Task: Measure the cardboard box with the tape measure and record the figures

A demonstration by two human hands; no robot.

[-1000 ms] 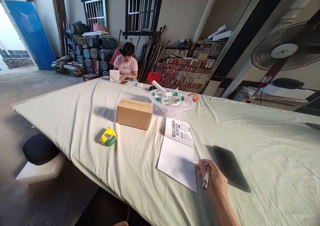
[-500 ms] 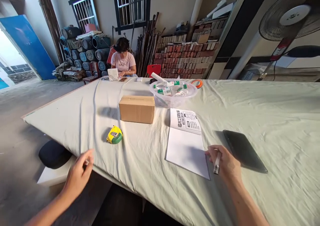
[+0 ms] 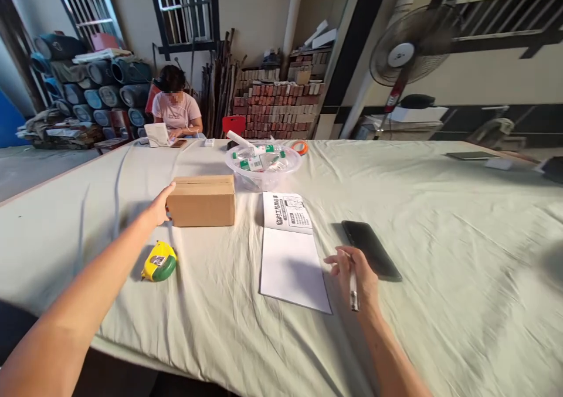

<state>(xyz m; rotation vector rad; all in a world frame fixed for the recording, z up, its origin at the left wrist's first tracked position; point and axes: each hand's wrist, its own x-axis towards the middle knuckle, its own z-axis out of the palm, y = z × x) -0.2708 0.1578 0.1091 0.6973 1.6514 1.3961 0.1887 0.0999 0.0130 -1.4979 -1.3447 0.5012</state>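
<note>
My left hand [image 3: 159,205] reaches across the table and grips the left end of a closed cardboard box [image 3: 203,204]; some of its fingers are hidden behind that end. In my right hand [image 3: 358,271] is a pen [image 3: 353,288], its clear end pointing back towards me. This hand hovers beside the right edge of an open booklet [image 3: 292,268], which has a printed upper page and a blank lower one. A yellow and green tape measure [image 3: 159,262] lies below my left forearm. Just beyond my right hand rests a dark phone or tablet [image 3: 373,250].
A clear plastic bowl [image 3: 264,177] of bottles stands behind the box, an orange roll of tape [image 3: 300,148] near it. Across the cloth-covered table [image 3: 440,238] sits a person [image 3: 176,109]. A standing fan [image 3: 402,54] is at the back right.
My left hand has gone from the table's near edge forward to the box and taken hold of its left end. My right hand still has the pen. The view has swung right.
</note>
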